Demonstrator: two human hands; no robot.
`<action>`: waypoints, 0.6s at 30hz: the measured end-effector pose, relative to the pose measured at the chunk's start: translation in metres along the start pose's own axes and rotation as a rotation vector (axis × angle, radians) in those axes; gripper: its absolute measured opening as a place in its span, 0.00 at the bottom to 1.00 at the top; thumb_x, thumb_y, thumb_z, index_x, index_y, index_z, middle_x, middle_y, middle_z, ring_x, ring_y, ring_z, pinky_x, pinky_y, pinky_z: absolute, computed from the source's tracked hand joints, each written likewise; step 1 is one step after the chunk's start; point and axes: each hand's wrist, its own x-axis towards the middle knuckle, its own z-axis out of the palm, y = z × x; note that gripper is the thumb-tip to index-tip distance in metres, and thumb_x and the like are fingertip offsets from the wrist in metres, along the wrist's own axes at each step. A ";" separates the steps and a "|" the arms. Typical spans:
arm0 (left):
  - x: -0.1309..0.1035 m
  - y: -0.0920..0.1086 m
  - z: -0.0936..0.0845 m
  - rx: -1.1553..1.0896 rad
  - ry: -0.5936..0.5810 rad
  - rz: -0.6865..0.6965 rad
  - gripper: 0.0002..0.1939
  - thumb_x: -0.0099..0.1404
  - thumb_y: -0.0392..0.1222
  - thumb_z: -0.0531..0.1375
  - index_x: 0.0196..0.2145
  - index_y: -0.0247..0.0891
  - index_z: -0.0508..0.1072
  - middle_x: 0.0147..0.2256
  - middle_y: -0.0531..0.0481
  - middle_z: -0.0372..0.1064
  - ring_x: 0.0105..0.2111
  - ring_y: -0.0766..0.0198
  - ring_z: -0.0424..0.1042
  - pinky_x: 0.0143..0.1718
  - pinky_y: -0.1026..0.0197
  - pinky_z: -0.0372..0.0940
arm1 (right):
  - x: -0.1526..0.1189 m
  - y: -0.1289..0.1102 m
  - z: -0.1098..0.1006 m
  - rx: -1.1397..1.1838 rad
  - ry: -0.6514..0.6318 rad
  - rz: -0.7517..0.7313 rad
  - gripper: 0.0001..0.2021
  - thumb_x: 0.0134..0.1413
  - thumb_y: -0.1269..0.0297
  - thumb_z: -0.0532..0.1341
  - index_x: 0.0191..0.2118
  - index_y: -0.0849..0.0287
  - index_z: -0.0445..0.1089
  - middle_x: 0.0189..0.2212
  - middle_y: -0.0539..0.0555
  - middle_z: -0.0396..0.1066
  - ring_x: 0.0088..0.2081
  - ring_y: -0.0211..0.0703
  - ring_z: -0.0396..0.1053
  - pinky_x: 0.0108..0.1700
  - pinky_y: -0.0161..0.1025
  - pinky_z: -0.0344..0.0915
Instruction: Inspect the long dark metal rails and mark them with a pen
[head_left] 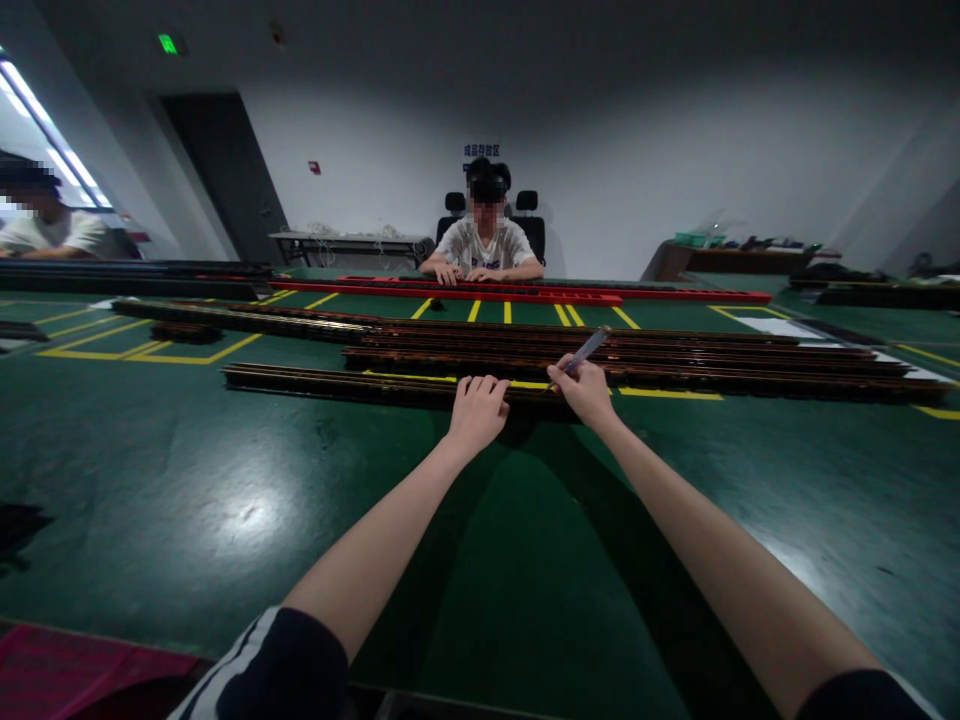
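A long dark strip (337, 385) lies across the green table, nearest to me. My left hand (480, 408) rests on this strip with its fingers bent over the far edge, and whether it grips the strip is hard to tell. In my right hand (583, 388) is a slim pen-like tool (590, 347), held in a pinch with its lower tip down at the strip. Just beyond both hands, a stack of long dark brown strips (675, 360) runs to the right.
Red strips (555, 292) lie farther back, before a seated person (486, 240). Another person (56, 225) sits at far left. Dark strips (127, 278) lie back left, a small dark bundle (186, 331) nearer. Yellow tape marks the table (360, 500).
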 end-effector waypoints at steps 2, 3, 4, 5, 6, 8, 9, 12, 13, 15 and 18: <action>0.000 0.000 0.000 0.008 0.006 -0.001 0.18 0.65 0.35 0.51 0.51 0.37 0.69 0.47 0.44 0.71 0.49 0.55 0.68 0.57 0.47 0.57 | -0.001 0.000 0.001 -0.009 -0.005 -0.009 0.09 0.49 0.61 0.58 0.22 0.56 0.64 0.17 0.50 0.67 0.23 0.43 0.68 0.32 0.39 0.64; 0.000 0.000 0.000 0.014 0.010 -0.003 0.17 0.65 0.35 0.51 0.50 0.37 0.70 0.47 0.44 0.71 0.49 0.55 0.68 0.57 0.47 0.57 | -0.001 0.000 0.002 -0.010 -0.003 -0.012 0.09 0.49 0.61 0.58 0.21 0.56 0.64 0.16 0.50 0.67 0.23 0.43 0.68 0.32 0.39 0.64; 0.000 0.000 0.000 0.018 0.012 -0.004 0.17 0.65 0.35 0.51 0.50 0.38 0.70 0.47 0.44 0.71 0.49 0.55 0.68 0.56 0.48 0.57 | -0.001 0.001 0.002 -0.007 0.001 -0.014 0.09 0.48 0.61 0.58 0.22 0.56 0.64 0.16 0.49 0.67 0.23 0.43 0.68 0.33 0.39 0.64; 0.000 0.000 0.000 0.019 0.013 -0.005 0.17 0.65 0.35 0.51 0.50 0.38 0.70 0.47 0.44 0.71 0.48 0.55 0.68 0.56 0.48 0.57 | -0.001 0.001 0.003 -0.002 0.007 -0.013 0.09 0.49 0.61 0.57 0.22 0.56 0.64 0.16 0.49 0.67 0.23 0.43 0.68 0.33 0.39 0.65; 0.000 0.000 0.000 0.019 0.013 -0.005 0.17 0.64 0.35 0.51 0.50 0.39 0.70 0.47 0.45 0.71 0.48 0.55 0.68 0.56 0.48 0.57 | -0.001 0.002 0.003 0.003 0.009 -0.012 0.09 0.49 0.61 0.58 0.22 0.56 0.63 0.15 0.49 0.67 0.23 0.43 0.69 0.33 0.39 0.65; -0.001 0.000 -0.001 0.016 0.009 -0.004 0.18 0.64 0.35 0.51 0.50 0.39 0.70 0.47 0.45 0.71 0.48 0.55 0.68 0.56 0.48 0.57 | -0.001 0.003 0.003 0.010 0.006 -0.012 0.09 0.49 0.61 0.58 0.22 0.56 0.63 0.16 0.49 0.67 0.22 0.43 0.69 0.34 0.40 0.65; -0.001 0.000 -0.001 0.014 0.008 -0.003 0.18 0.64 0.35 0.51 0.50 0.40 0.70 0.47 0.45 0.71 0.48 0.55 0.68 0.56 0.48 0.57 | -0.001 0.004 0.003 0.013 0.004 -0.013 0.09 0.49 0.60 0.58 0.22 0.56 0.63 0.16 0.49 0.67 0.22 0.43 0.69 0.34 0.40 0.65; 0.000 -0.001 0.000 0.009 0.012 -0.001 0.18 0.64 0.35 0.51 0.50 0.39 0.70 0.47 0.45 0.71 0.48 0.55 0.68 0.56 0.48 0.57 | -0.001 0.004 0.003 0.017 0.004 -0.015 0.09 0.49 0.60 0.57 0.22 0.56 0.63 0.16 0.49 0.67 0.22 0.43 0.68 0.33 0.39 0.65; 0.000 -0.001 0.001 0.003 0.013 0.001 0.17 0.65 0.35 0.51 0.50 0.39 0.70 0.47 0.45 0.71 0.48 0.55 0.68 0.56 0.48 0.57 | -0.001 0.004 0.003 0.018 0.005 -0.014 0.09 0.49 0.60 0.57 0.22 0.56 0.63 0.16 0.49 0.67 0.23 0.43 0.68 0.33 0.39 0.65; 0.000 -0.002 0.002 -0.007 0.012 0.002 0.17 0.65 0.36 0.51 0.50 0.38 0.70 0.47 0.44 0.71 0.48 0.56 0.68 0.57 0.48 0.57 | -0.002 0.002 0.003 0.016 0.004 -0.008 0.09 0.49 0.60 0.57 0.22 0.56 0.63 0.16 0.50 0.67 0.23 0.43 0.68 0.33 0.39 0.65; 0.000 -0.002 0.002 -0.007 0.012 0.003 0.17 0.65 0.36 0.51 0.50 0.38 0.69 0.47 0.45 0.71 0.49 0.56 0.68 0.57 0.48 0.57 | -0.002 0.001 0.002 0.014 -0.003 -0.002 0.09 0.49 0.61 0.57 0.22 0.56 0.63 0.17 0.50 0.67 0.23 0.43 0.68 0.33 0.40 0.64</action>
